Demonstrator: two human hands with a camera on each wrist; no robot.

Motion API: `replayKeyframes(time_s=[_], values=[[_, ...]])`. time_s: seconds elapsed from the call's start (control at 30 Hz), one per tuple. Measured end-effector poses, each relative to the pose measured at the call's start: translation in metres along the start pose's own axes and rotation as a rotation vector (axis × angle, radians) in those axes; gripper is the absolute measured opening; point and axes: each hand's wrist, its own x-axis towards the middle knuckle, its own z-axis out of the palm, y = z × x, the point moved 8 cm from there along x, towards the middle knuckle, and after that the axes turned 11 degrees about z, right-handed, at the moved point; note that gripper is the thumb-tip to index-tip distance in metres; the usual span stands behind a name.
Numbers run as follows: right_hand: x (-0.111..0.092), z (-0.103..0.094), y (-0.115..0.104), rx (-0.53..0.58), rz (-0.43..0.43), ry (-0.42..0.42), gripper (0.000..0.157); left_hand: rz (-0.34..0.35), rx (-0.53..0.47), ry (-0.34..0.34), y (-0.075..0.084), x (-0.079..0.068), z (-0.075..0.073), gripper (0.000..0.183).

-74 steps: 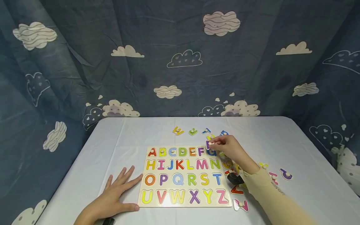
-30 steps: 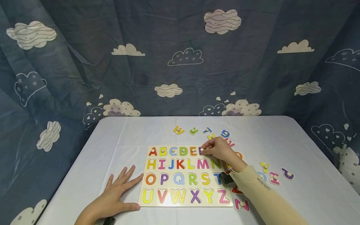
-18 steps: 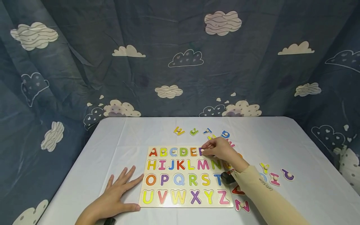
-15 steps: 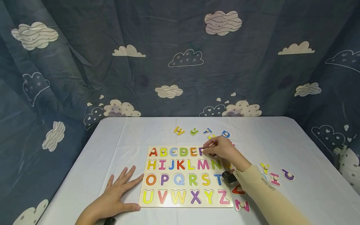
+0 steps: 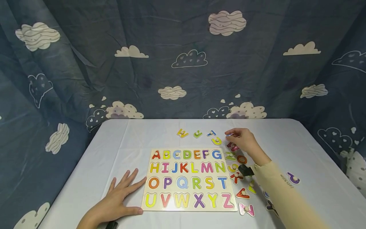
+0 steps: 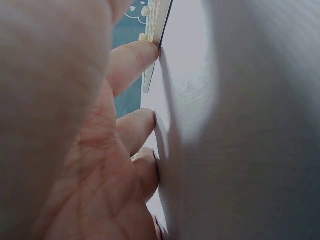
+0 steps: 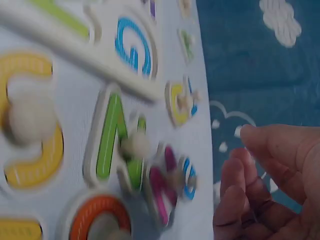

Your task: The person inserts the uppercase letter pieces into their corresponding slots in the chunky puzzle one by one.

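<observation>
A wooden alphabet puzzle board point(image 5: 158, 190) lies on the white table, with knobbed letters A to F seated in its top row. The purple F piece point(image 5: 204, 156) sits in its recess beside the printed G point(image 5: 217, 155). My left hand point(image 5: 114, 198) rests with fingers spread; its fingertips point(image 6: 145, 52) touch the board's left edge. Past the board's upper right corner, my right hand point(image 5: 247, 143) reaches over the blue G piece point(image 7: 189, 179). In the right wrist view, thumb and fingers point(image 7: 232, 202) stand apart with nothing between them, and the G lies on the table.
Loose knobbed letters lie along the board's right side, including a green N point(image 5: 230, 156), an orange O point(image 5: 241, 159) and a pink Z point(image 5: 246, 209). Behind the board are a yellow W point(image 5: 182, 133) and a yellow U point(image 5: 216, 141). A purple P point(image 5: 293, 178) lies far right.
My right hand lowered the purple F piece into its recess, let go of it, and moved right and back to the blue G piece. My left hand stayed in place.
</observation>
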Motion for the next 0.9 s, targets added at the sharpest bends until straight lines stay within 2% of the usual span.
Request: replayKeyframes(time_s=[0.23, 0.4, 0.9], values=[[0.018, -0.012, 0.020, -0.037, 0.045, 0.070, 0.034, 0.025, -0.002, 0.017, 0.000, -0.001, -0.001, 0.102], [0.030, -0.012, 0.030, -0.054, 0.064, 0.079, 0.034, 0.025, -0.005, 0.018, -0.002, 0.000, -0.002, 0.102], [0.044, -0.002, 0.032, -0.108, 0.053, 0.060, 0.031, 0.002, -0.004, 0.004, -0.004, 0.001, -0.001, 0.103]])
